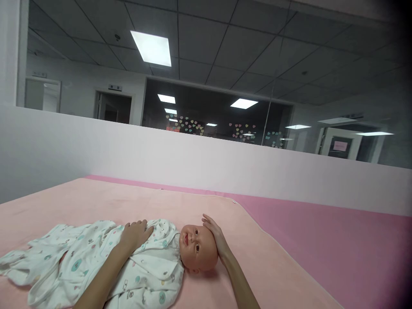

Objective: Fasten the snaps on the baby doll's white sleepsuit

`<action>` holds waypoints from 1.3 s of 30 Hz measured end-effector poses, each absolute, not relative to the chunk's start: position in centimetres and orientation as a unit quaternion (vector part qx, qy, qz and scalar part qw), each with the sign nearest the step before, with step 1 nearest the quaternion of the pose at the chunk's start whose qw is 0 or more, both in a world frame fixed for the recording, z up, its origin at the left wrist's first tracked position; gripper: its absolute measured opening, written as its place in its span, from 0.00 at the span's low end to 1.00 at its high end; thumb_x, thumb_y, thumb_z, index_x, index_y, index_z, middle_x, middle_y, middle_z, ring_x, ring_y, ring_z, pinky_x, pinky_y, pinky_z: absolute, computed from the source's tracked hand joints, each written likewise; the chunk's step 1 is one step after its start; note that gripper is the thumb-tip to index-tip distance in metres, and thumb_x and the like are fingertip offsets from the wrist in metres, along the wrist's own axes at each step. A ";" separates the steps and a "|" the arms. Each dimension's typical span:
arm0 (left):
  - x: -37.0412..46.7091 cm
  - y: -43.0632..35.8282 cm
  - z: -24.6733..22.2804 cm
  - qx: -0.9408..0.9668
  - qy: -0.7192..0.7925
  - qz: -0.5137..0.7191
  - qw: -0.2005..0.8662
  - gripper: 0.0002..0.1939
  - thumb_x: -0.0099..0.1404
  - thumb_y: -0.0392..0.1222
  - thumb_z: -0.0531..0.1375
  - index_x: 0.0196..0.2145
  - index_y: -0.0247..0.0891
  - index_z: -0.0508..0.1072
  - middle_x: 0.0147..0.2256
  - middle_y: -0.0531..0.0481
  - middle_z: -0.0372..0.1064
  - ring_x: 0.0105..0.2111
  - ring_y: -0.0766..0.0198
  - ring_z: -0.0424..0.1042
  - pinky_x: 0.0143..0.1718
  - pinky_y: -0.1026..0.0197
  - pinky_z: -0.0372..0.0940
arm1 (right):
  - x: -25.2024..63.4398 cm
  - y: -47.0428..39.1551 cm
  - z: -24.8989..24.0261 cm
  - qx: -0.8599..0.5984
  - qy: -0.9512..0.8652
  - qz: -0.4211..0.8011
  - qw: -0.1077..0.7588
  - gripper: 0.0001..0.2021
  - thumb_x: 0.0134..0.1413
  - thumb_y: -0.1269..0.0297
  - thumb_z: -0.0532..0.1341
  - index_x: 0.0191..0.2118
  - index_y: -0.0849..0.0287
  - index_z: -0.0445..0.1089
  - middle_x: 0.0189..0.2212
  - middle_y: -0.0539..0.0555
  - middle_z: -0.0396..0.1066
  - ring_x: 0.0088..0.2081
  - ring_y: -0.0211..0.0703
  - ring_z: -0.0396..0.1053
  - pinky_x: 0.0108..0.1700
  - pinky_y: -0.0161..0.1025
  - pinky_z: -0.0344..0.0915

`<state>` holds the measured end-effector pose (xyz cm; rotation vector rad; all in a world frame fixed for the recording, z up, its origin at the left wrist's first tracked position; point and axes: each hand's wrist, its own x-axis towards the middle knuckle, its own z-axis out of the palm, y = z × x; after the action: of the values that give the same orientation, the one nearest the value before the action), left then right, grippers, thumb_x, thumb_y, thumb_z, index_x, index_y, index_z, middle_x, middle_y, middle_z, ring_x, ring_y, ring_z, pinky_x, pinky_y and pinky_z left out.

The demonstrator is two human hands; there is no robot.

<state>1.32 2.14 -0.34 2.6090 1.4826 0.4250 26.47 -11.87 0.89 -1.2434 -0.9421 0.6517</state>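
Here, a baby doll [193, 249] in a patterned garment [96, 262] lies on a peach blanket [257, 257]; left hand [137, 234] flat on its chest, right hand [215, 236] cupping its head, garment unfastened.

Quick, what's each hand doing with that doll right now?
Left hand: open, lying flat on the doll's chest, over its white printed clothes.
Right hand: open, cupped against the top of the doll's head.
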 end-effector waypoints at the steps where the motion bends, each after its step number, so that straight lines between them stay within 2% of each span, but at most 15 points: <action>1: 1.3 2.1 -0.3 0.859 0.489 0.140 0.056 0.23 0.61 0.52 0.41 0.37 0.34 0.68 0.40 0.38 0.69 0.42 0.48 0.67 0.44 0.49 0.54 | 26.6 -11.8 0.7 -0.550 -0.413 0.291 0.665 0.24 0.41 0.56 0.60 0.48 0.55 0.65 0.53 0.52 0.61 0.55 0.44 0.57 0.57 0.42 0.51; 4: 1.3 2.0 -0.3 0.859 0.490 0.142 0.054 0.22 0.61 0.52 0.41 0.36 0.34 0.68 0.40 0.38 0.69 0.42 0.49 0.67 0.44 0.49 0.54 | 26.9 -11.8 0.5 -0.551 -0.409 0.289 0.668 0.25 0.41 0.55 0.61 0.49 0.53 0.64 0.57 0.51 0.56 0.57 0.43 0.53 0.59 0.41 0.48; 6: 1.3 2.0 -0.3 0.858 0.490 0.144 0.053 0.23 0.61 0.52 0.41 0.36 0.34 0.68 0.40 0.38 0.69 0.42 0.49 0.67 0.44 0.50 0.53 | 26.8 -11.9 0.6 -0.552 -0.409 0.284 0.669 0.23 0.40 0.55 0.61 0.46 0.53 0.67 0.54 0.51 0.60 0.56 0.44 0.56 0.58 0.41 0.49; 10: 1.4 2.1 -0.4 0.857 0.490 0.148 0.051 0.22 0.61 0.52 0.41 0.36 0.35 0.68 0.40 0.38 0.69 0.42 0.50 0.67 0.44 0.50 0.54 | 26.1 -12.2 1.3 -0.558 -0.448 0.296 0.632 0.17 0.41 0.54 0.59 0.32 0.63 0.73 0.36 0.55 0.73 0.43 0.47 0.66 0.49 0.42 0.59; 12: 1.4 2.2 -0.5 0.858 0.490 0.149 0.050 0.22 0.61 0.52 0.41 0.36 0.35 0.68 0.40 0.39 0.69 0.42 0.50 0.67 0.44 0.50 0.54 | 25.8 -12.4 1.7 -0.558 -0.458 0.298 0.624 0.17 0.41 0.54 0.58 0.27 0.65 0.73 0.29 0.54 0.73 0.37 0.46 0.67 0.45 0.42 0.60; 14: 1.4 2.2 -0.5 0.858 0.489 0.151 0.049 0.22 0.61 0.52 0.41 0.36 0.34 0.68 0.39 0.39 0.69 0.42 0.49 0.67 0.43 0.50 0.54 | 25.6 -12.5 1.9 -0.557 -0.453 0.301 0.627 0.16 0.41 0.54 0.58 0.27 0.64 0.72 0.27 0.53 0.73 0.35 0.45 0.67 0.43 0.41 0.61; 23: 1.4 2.1 -0.3 0.856 0.492 0.148 0.051 0.22 0.61 0.51 0.42 0.36 0.34 0.68 0.40 0.39 0.69 0.42 0.49 0.67 0.44 0.49 0.54 | 26.4 -11.8 1.0 -0.556 -0.416 0.283 0.662 0.16 0.40 0.56 0.59 0.35 0.59 0.73 0.41 0.53 0.71 0.47 0.45 0.64 0.52 0.40 0.57; 25: 1.4 2.0 -0.2 0.856 0.493 0.145 0.052 0.22 0.61 0.51 0.42 0.36 0.34 0.68 0.40 0.38 0.69 0.42 0.49 0.67 0.44 0.49 0.54 | 26.5 -11.7 0.9 -0.557 -0.425 0.273 0.659 0.15 0.40 0.56 0.58 0.32 0.59 0.73 0.38 0.53 0.72 0.44 0.46 0.65 0.50 0.41 0.58; 28: 1.3 1.9 -0.1 0.857 0.490 0.147 0.056 0.22 0.61 0.51 0.42 0.36 0.35 0.68 0.41 0.39 0.69 0.42 0.50 0.67 0.45 0.50 0.54 | 26.5 -11.9 1.2 -0.568 -0.450 0.268 0.635 0.14 0.38 0.55 0.59 0.24 0.62 0.73 0.29 0.53 0.73 0.38 0.47 0.67 0.46 0.42 0.60; 31: 1.3 1.8 -0.1 0.857 0.489 0.151 0.053 0.21 0.61 0.51 0.42 0.35 0.35 0.68 0.41 0.39 0.69 0.42 0.50 0.67 0.44 0.50 0.54 | 26.4 -12.0 1.4 -0.576 -0.459 0.262 0.624 0.13 0.38 0.56 0.58 0.23 0.62 0.72 0.28 0.53 0.73 0.36 0.46 0.67 0.46 0.42 0.59; 35: 1.3 1.9 -0.3 0.857 0.488 0.156 0.058 0.22 0.61 0.51 0.42 0.35 0.34 0.67 0.40 0.38 0.69 0.42 0.49 0.67 0.44 0.49 0.54 | 26.7 -11.7 1.0 -0.564 -0.433 0.267 0.650 0.14 0.39 0.57 0.58 0.29 0.61 0.73 0.35 0.54 0.73 0.43 0.47 0.66 0.50 0.43 0.58; 39: 1.3 2.0 -0.3 0.856 0.490 0.155 0.063 0.20 0.60 0.51 0.42 0.35 0.34 0.66 0.39 0.38 0.69 0.41 0.49 0.67 0.43 0.50 0.55 | 27.3 -11.3 0.4 -0.549 -0.394 0.242 0.696 0.18 0.35 0.59 0.61 0.37 0.58 0.73 0.45 0.54 0.69 0.50 0.47 0.62 0.55 0.43 0.54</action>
<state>1.32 2.00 -0.28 2.5860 1.4796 0.4673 27.25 -11.28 0.42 -1.2259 -0.8796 0.5391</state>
